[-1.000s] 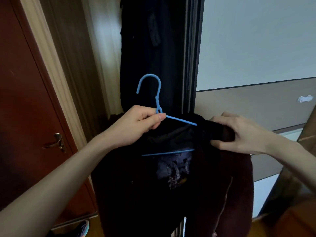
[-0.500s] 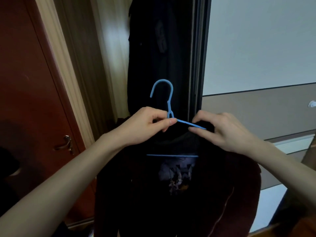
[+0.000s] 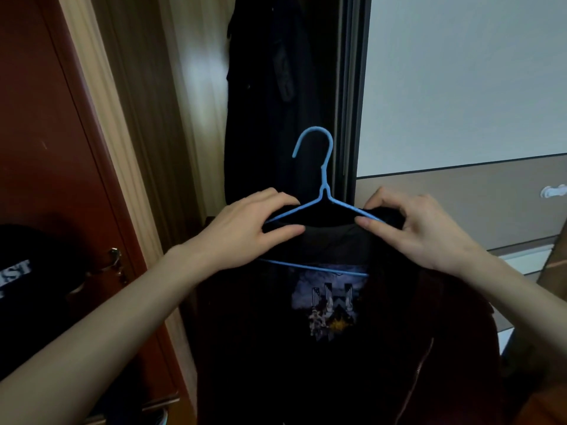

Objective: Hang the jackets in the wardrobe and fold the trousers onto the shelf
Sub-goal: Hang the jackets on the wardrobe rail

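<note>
While both hands, left and right, pinch the jacket collar onto the hanger before the wardrobe, we note risk: a shoulder slipping off if either grip loosens.

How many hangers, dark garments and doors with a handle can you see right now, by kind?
Hangers: 1, the blue hanger, gripped at each shoulder by the left hand and right hand.
Dark garments: 2, the jacket on the hanger and a dark coat hanging behind.
Doors with a handle: 1, the red door.
Total: 4
</note>
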